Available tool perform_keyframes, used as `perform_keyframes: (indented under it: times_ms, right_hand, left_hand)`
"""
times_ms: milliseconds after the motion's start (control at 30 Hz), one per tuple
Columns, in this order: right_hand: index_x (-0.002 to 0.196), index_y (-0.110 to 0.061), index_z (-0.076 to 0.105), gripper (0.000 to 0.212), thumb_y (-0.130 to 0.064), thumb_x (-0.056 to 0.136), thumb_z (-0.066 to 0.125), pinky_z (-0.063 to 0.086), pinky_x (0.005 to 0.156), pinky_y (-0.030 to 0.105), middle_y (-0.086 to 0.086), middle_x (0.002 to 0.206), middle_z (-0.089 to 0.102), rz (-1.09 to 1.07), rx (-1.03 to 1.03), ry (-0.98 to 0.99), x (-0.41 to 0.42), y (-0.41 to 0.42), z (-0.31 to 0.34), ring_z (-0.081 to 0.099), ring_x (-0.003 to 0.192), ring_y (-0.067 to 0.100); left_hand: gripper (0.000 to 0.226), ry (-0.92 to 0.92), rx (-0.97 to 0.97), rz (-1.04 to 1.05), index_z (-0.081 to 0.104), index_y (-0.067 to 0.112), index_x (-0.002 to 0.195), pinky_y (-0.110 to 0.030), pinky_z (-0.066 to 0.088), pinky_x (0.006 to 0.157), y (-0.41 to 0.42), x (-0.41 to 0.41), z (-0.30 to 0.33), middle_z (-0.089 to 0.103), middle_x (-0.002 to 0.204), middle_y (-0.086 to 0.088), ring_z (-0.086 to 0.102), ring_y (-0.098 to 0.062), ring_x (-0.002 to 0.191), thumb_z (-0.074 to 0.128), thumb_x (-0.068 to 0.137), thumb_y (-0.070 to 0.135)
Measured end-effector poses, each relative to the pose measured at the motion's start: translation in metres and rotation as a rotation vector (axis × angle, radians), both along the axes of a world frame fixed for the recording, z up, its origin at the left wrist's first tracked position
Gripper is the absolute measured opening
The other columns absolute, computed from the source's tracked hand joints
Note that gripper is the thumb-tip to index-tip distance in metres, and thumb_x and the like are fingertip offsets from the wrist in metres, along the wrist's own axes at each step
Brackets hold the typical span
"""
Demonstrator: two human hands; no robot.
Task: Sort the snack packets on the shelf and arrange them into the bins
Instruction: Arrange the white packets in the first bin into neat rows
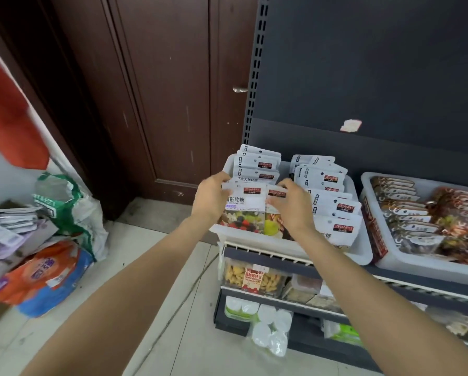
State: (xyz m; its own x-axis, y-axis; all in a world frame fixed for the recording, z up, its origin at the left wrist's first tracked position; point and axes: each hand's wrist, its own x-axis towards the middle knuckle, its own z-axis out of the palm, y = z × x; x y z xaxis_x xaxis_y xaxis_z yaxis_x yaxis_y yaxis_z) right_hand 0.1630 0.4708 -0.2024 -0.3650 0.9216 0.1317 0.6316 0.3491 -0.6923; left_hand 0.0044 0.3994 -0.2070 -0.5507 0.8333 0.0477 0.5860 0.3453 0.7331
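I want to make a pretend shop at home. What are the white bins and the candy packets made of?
The white bin looks like plastic: smooth, a bit see-through, with a rounded moulded rim. The candy packet that the left hand and right hand are holding looks like thin glossy plastic film, printed with fruit pictures, probably with a punched hanging hole at the top as on its neighbours.
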Motion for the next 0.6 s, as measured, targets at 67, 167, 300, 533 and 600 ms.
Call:
perform_keyframes:
  times_ms: [67,167,300,533,600]
  right_hand:
    - [0.143,-0.012,0.029,0.07,-0.008,0.084,0.067,0.033,0.108,0.031,0.011,0.143,0.031,-0.03,-0.101,0.043,-0.009,-0.012,-0.012,0.039,0.13,0.022]
    - [0.149,-0.019,-0.014,0.101,-0.001,0.085,0.062,0.016,0.115,0.033,0.002,0.158,0.001,-0.008,-0.314,0.164,-0.015,-0.019,-0.022,0.009,0.145,0.019]
    - [0.147,-0.031,-0.019,0.11,0.005,0.082,0.062,0.032,0.11,0.033,-0.004,0.155,0.022,-0.025,-0.437,0.3,-0.019,-0.012,-0.021,0.03,0.138,0.015]
    - [0.151,-0.027,-0.004,0.103,0.003,0.081,0.065,0.034,0.11,0.034,-0.008,0.142,0.04,-0.025,-0.481,0.323,-0.021,-0.01,-0.018,0.042,0.126,0.01]
    - [0.148,-0.025,0.015,0.086,0.007,0.083,0.06,0.04,0.101,0.023,-0.007,0.131,0.05,-0.003,-0.505,0.375,-0.023,-0.014,-0.019,0.048,0.115,0.006]
  left_hand:
    - [0.059,-0.196,-0.046,0.01,0.039,0.015,0.138,-0.027,0.043,0.091,0.004,0.002,-0.007,0.049,0.133,-0.01,0.05,-0.024,0.117,0.063,0.086,0.001]
    - [0.089,-0.494,-0.039,-0.051,0.011,0.018,0.151,-0.035,0.042,0.101,0.007,0.005,-0.011,0.04,0.139,-0.003,0.043,-0.02,0.126,0.06,0.082,-0.01]
    - [0.092,-0.724,0.022,-0.209,0.011,0.027,0.15,-0.03,0.047,0.091,0.008,0.012,-0.01,0.047,0.134,0.001,0.047,-0.016,0.117,0.045,0.076,-0.017]
    - [0.055,-0.823,0.175,-0.21,0.026,0.026,0.147,-0.018,0.047,0.084,0.011,-0.001,-0.003,0.053,0.114,0.018,0.054,-0.003,0.105,0.041,0.097,0.008]
    - [0.051,-0.791,0.156,-0.191,0.025,0.03,0.148,-0.025,0.043,0.097,0.015,0.0,-0.005,0.051,0.13,0.012,0.051,-0.009,0.117,0.04,0.1,0.02]
